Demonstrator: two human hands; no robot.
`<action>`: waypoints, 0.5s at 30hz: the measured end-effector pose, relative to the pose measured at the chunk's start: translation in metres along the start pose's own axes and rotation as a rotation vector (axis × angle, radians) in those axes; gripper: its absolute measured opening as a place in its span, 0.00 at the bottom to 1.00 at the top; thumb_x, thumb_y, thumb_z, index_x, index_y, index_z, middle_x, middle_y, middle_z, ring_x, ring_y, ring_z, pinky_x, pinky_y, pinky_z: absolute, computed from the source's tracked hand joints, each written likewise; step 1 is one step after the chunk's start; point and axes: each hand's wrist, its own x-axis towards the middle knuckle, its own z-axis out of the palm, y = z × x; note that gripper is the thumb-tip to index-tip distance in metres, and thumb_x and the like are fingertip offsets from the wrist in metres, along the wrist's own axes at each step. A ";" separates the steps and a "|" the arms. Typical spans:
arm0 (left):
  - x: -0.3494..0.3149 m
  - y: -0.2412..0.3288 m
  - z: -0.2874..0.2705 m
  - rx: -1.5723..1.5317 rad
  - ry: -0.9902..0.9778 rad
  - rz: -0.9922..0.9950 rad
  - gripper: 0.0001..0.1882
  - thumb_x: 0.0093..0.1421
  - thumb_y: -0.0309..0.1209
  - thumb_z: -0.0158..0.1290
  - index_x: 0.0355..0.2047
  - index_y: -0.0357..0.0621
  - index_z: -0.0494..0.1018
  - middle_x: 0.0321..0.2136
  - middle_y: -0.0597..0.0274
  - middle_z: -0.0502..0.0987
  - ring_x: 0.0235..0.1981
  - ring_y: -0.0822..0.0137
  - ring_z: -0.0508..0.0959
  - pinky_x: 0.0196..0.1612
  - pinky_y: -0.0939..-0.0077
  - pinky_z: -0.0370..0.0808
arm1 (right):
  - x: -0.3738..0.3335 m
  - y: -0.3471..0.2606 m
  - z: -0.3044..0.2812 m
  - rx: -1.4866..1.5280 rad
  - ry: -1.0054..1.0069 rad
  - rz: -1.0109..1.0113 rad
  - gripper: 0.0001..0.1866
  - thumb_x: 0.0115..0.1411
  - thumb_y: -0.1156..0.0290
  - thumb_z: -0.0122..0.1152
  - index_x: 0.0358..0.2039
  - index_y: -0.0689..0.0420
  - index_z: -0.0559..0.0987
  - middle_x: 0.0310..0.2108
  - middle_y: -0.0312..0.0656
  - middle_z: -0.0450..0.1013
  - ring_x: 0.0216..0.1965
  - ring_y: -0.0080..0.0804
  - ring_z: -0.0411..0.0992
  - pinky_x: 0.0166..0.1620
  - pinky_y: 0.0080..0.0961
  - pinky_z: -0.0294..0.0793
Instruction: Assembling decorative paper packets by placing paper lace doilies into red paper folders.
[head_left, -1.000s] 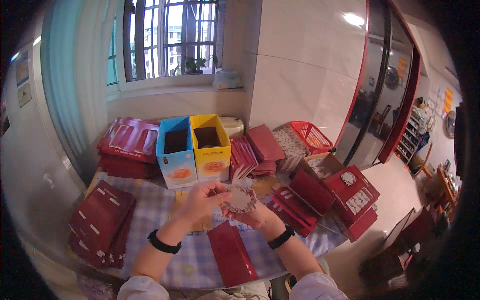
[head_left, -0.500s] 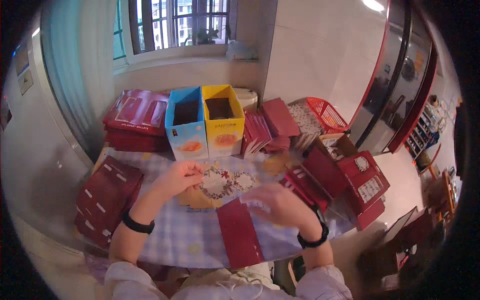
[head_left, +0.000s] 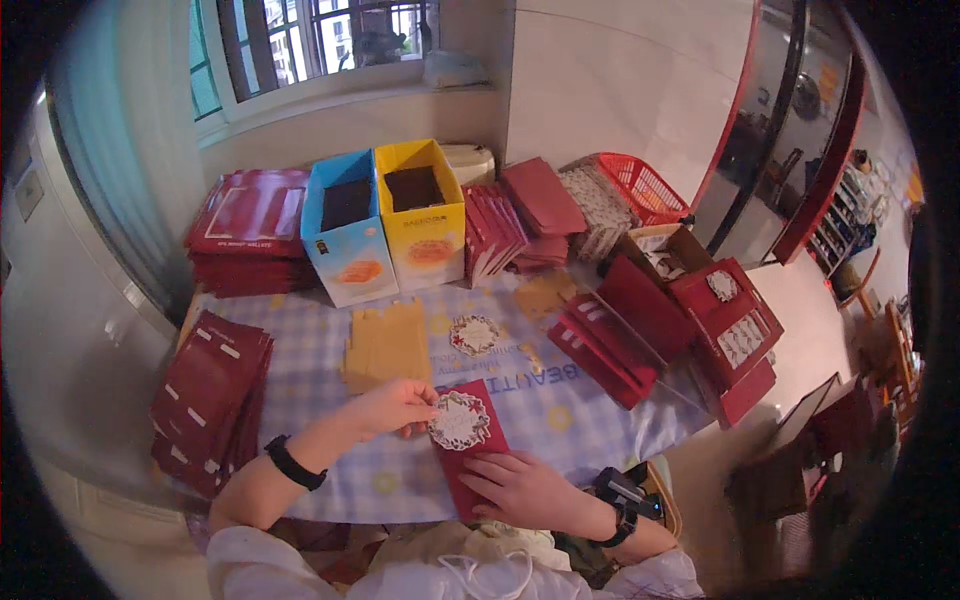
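A round paper cutout with a printed leafy wreath border [head_left: 460, 421] is pinched at its left edge between the thumb and fingers of my left hand [head_left: 398, 407]. It lies over the upper part of a narrow dark red paper wallet [head_left: 478, 459] at the table's near edge; whether they touch fully I cannot tell. My right hand [head_left: 525, 490] rests with its fingers stretched across the wallet's lower part, below the cutout. Another wreath cutout [head_left: 475, 336] lies farther back on the cloth. To its left sits a stack of tan paper pieces [head_left: 386, 345].
Dark red wallets are piled at left [head_left: 212, 390]. At the back stand a blue box [head_left: 345, 240] and a yellow box [head_left: 425, 215]. A red basket [head_left: 645, 188], a cardboard box [head_left: 662, 250] and more red wallets [head_left: 605, 350] occupy the right. A checked cloth [head_left: 560, 440] covers the table.
My left hand has brought the round cutout toward me, over the red wallet. My right hand has come down onto the wallet's lower part. The view has shifted slightly.
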 end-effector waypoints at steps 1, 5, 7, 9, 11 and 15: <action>0.001 0.000 0.002 -0.008 0.027 -0.003 0.08 0.55 0.29 0.49 0.33 0.38 0.66 0.25 0.66 0.72 0.23 0.77 0.71 0.19 0.85 0.66 | -0.001 0.001 0.003 0.030 0.050 0.015 0.19 0.50 0.61 0.53 0.40 0.59 0.70 0.43 0.43 0.67 0.45 0.38 0.65 0.47 0.30 0.65; 0.007 -0.004 0.009 -0.012 0.096 -0.055 0.08 0.55 0.28 0.49 0.33 0.38 0.66 0.25 0.63 0.72 0.23 0.75 0.72 0.21 0.84 0.68 | -0.004 0.004 0.015 0.135 0.107 0.090 0.17 0.50 0.65 0.55 0.38 0.60 0.69 0.42 0.44 0.67 0.43 0.40 0.66 0.43 0.30 0.68; 0.008 -0.011 0.012 0.010 0.099 -0.071 0.08 0.55 0.29 0.49 0.34 0.39 0.66 0.26 0.64 0.73 0.23 0.75 0.73 0.22 0.84 0.69 | -0.002 -0.001 0.014 0.292 0.124 0.379 0.16 0.49 0.70 0.56 0.38 0.61 0.67 0.42 0.48 0.64 0.40 0.44 0.67 0.40 0.31 0.71; 0.008 -0.012 0.016 0.028 0.101 -0.087 0.09 0.55 0.29 0.49 0.36 0.40 0.67 0.26 0.65 0.74 0.24 0.75 0.73 0.23 0.83 0.70 | 0.001 0.003 0.021 0.266 0.248 0.386 0.17 0.48 0.69 0.59 0.37 0.60 0.67 0.41 0.48 0.63 0.38 0.42 0.68 0.38 0.30 0.71; 0.007 -0.008 0.019 0.010 0.083 -0.048 0.09 0.55 0.28 0.49 0.36 0.40 0.67 0.26 0.65 0.73 0.24 0.75 0.73 0.24 0.83 0.70 | 0.003 0.005 0.025 0.239 0.367 0.386 0.18 0.46 0.69 0.62 0.37 0.58 0.68 0.41 0.47 0.61 0.35 0.41 0.68 0.36 0.29 0.72; 0.009 -0.010 0.018 -0.004 0.099 0.003 0.09 0.56 0.28 0.48 0.36 0.39 0.67 0.25 0.65 0.72 0.23 0.76 0.72 0.24 0.84 0.70 | 0.005 0.006 0.025 0.178 0.357 0.381 0.20 0.46 0.70 0.62 0.40 0.58 0.68 0.44 0.48 0.59 0.35 0.40 0.68 0.36 0.29 0.72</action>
